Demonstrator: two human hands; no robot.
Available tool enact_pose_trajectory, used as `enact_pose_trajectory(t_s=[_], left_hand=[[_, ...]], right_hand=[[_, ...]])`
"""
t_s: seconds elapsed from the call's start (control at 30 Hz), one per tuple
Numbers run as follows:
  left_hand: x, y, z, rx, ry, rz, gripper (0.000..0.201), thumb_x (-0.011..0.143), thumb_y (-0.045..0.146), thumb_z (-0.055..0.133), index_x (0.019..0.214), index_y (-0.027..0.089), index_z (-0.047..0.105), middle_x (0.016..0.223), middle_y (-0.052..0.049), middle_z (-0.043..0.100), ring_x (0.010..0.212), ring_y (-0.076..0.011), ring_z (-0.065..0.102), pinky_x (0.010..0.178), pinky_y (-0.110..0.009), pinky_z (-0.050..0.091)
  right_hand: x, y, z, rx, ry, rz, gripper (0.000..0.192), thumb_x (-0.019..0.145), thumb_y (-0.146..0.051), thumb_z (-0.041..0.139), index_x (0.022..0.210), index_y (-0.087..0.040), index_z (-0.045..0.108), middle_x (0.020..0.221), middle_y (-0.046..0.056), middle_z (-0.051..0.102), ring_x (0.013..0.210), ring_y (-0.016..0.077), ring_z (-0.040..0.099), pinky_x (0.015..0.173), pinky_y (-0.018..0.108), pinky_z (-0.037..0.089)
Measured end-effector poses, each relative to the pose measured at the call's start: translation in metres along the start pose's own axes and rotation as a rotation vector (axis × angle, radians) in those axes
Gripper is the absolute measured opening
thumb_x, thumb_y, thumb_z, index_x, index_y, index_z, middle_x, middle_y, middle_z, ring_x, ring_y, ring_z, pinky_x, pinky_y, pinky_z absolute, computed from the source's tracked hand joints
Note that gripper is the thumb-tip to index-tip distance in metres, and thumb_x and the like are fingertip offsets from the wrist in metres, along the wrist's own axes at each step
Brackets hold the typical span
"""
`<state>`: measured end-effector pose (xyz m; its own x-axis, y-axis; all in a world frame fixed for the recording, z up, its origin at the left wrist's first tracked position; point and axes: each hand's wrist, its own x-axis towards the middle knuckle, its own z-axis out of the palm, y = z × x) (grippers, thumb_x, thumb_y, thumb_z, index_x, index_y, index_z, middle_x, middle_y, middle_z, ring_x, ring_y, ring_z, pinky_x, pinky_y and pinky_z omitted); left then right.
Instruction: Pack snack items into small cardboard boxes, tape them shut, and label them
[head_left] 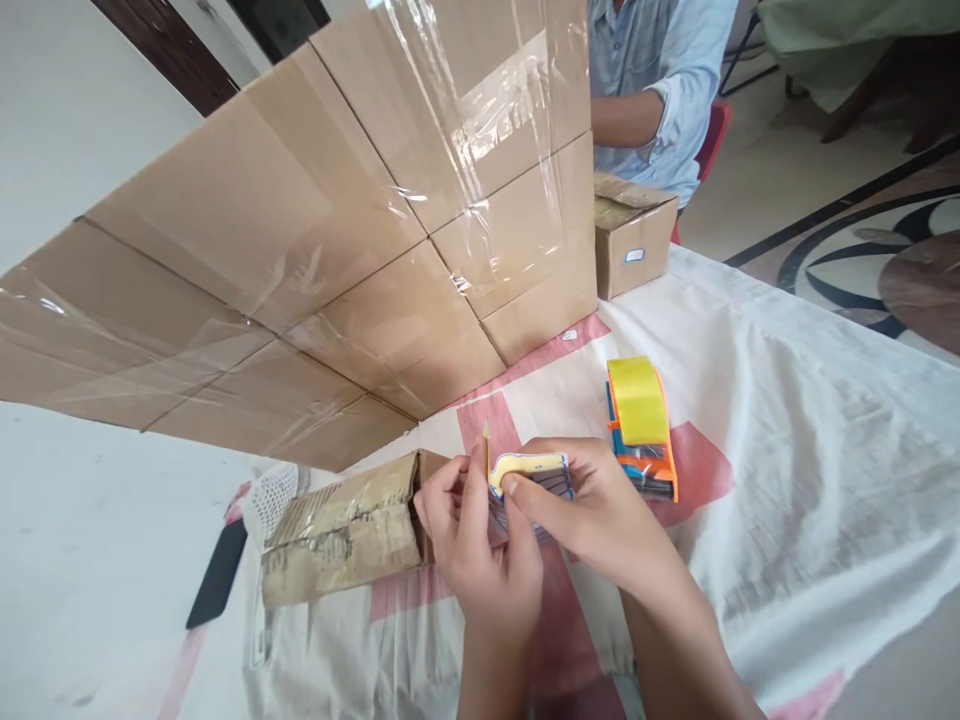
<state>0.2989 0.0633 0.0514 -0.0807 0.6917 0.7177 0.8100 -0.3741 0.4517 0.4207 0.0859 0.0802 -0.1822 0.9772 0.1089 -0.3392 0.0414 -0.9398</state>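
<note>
In front of me, both hands are on a small cream-yellow paper pad [534, 463] with blue edging and blue lines, its sheets curled. My right hand [600, 500] grips it from the right, thumb pressed on the near face. From the left, my left hand [480, 540] pinches its left part, where a thin pale-yellow flap stands upright by the fingertips. The fingers hide the pad's lower part. Just left of my left hand lies a worn cardboard box [341, 545]. Beyond my right hand is an orange and blue tape dispenser [641, 425] with a yellow roll.
A tall cardboard panel [360, 230] covered in clear tape stands across the table. Behind its right end, a small box [636, 245] bears a blue-edged label, near a seated person [652, 90] in a light blue shirt. A black phone-like slab [217, 575] and white mesh basket [274, 500] lie left.
</note>
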Motion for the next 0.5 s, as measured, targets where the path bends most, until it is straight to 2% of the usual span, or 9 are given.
enact_pose_trajectory(t_s=[0.17, 0.27, 0.4, 0.5], left_hand=[[0.002, -0.001, 0.003, -0.107, 0.056, 0.034, 0.044, 0.091, 0.011, 0.061, 0.131, 0.028, 0.066, 0.114, -0.009, 0.067, 0.103, -0.0226, 0.063, 0.086, -0.038, 0.051], [0.003, -0.004, 0.006, -0.143, 0.101, 0.019, 0.037, 0.090, 0.009, 0.062, 0.123, 0.025, 0.070, 0.103, -0.007, 0.073, 0.090, -0.0204, 0.066, 0.078, -0.036, 0.051], [0.005, -0.006, 0.010, -0.132, 0.138, -0.093, 0.017, 0.090, 0.017, 0.065, 0.103, 0.023, 0.075, 0.090, -0.004, 0.073, 0.081, -0.0179, 0.065, 0.074, -0.032, 0.049], [0.009, -0.004, 0.011, -0.185, 0.101, -0.223, 0.012, 0.093, 0.024, 0.063, 0.096, 0.023, 0.075, 0.088, -0.002, 0.072, 0.081, -0.0165, 0.064, 0.074, -0.029, 0.049]], right_hand=[[0.002, 0.005, 0.002, 0.042, -0.013, -0.040, 0.014, 0.086, -0.015, 0.062, 0.072, -0.017, 0.066, 0.068, -0.003, 0.058, 0.065, 0.0111, 0.052, 0.062, 0.022, 0.044], [0.004, 0.007, 0.001, 0.067, -0.001, -0.046, 0.018, 0.090, -0.018, 0.061, 0.073, -0.018, 0.065, 0.071, -0.002, 0.059, 0.069, 0.0120, 0.055, 0.063, 0.022, 0.045], [0.005, 0.009, -0.002, 0.035, 0.025, -0.018, 0.016, 0.092, -0.020, 0.061, 0.079, -0.017, 0.069, 0.074, 0.000, 0.061, 0.071, 0.0128, 0.055, 0.063, 0.022, 0.045], [0.006, 0.008, -0.003, 0.005, 0.030, -0.031, 0.014, 0.092, -0.019, 0.061, 0.083, -0.017, 0.071, 0.077, 0.000, 0.064, 0.072, 0.0129, 0.056, 0.066, 0.023, 0.046]])
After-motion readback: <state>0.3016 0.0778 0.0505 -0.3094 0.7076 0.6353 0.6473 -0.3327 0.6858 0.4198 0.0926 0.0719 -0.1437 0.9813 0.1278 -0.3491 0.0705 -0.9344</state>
